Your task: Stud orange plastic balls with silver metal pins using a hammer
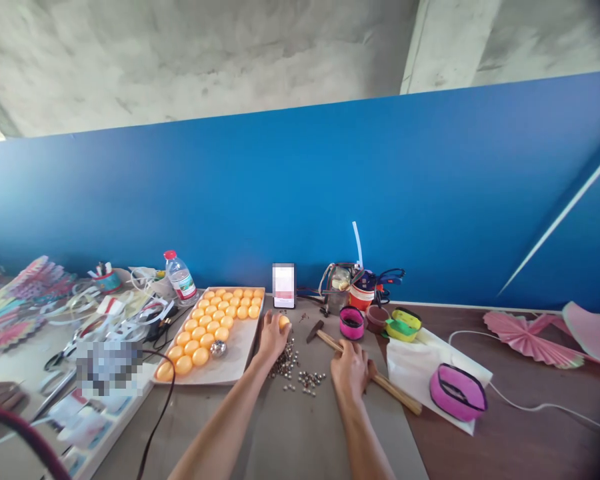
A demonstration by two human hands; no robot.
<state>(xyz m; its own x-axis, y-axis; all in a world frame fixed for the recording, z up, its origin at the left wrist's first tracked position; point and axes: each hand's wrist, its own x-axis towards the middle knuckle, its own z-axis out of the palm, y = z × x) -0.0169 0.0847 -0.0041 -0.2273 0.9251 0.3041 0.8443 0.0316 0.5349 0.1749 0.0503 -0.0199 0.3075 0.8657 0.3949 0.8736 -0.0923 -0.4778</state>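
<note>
Between the fingertips of my left hand (271, 338) is an orange ping-pong-like ball (283, 322), just right of a white tray (240, 363). Rows of similar orange balls (209, 322) fill much of that tray, and a silver studded ball (219, 349) sits among them. My right hand (350, 368) closes round the wooden handle of a hammer (395, 392), its head pointing away to the left; the fingers' undersides are hidden. Small metal studs (286, 360) lie heaped between the hands, with a second cluster of studs (311, 380) nearer me.
A phone (284, 287) leans against the blue partition (300, 200). Behind the hammer stand a pink band (352, 323) and an orange cup (361, 297). Another pink band (457, 392) rests at right. Scissors, cables and a water bottle (181, 279) crowd the left.
</note>
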